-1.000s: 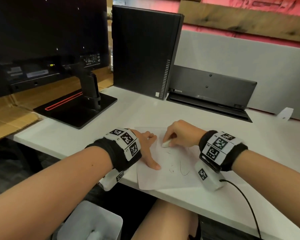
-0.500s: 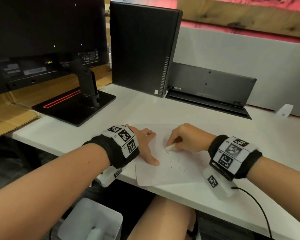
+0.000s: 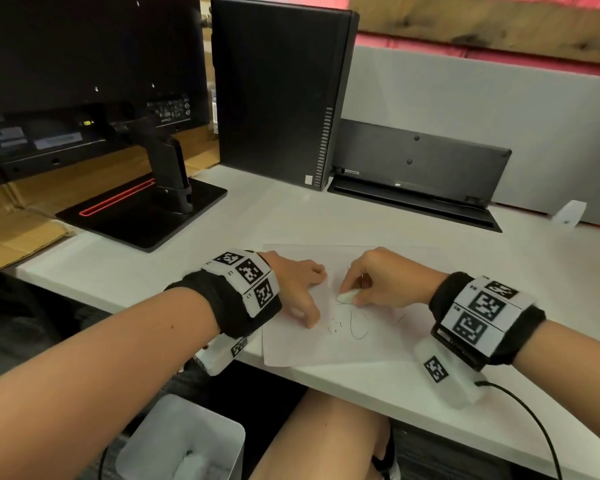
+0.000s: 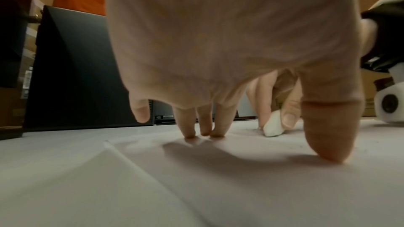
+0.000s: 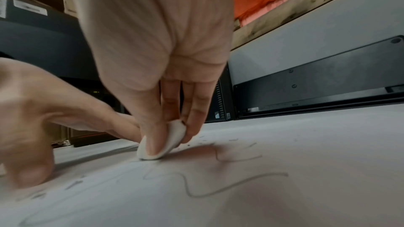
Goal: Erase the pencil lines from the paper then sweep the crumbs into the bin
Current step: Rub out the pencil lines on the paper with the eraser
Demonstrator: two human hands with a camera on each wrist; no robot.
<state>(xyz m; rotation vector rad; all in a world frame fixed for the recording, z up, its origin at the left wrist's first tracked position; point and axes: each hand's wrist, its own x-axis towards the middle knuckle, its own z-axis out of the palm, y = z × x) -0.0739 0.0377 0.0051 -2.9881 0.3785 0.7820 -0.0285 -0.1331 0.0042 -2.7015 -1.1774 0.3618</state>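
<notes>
On the white desk (image 3: 413, 393) lies the paper (image 3: 329, 348), pencil lines (image 3: 355, 327) showing. Left hand (image 3: 297, 289) pins it with straight fingertips (image 4: 190, 127). Right hand (image 3: 385, 278) pinches a white eraser (image 3: 346, 297) against the sheet. The bin (image 3: 187, 441) sits below.

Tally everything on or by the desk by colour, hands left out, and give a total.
Black: 3, the monitor, the computer tower and the propped keyboard
White: 3, the paper, the eraser and the bin
Total: 6
</notes>
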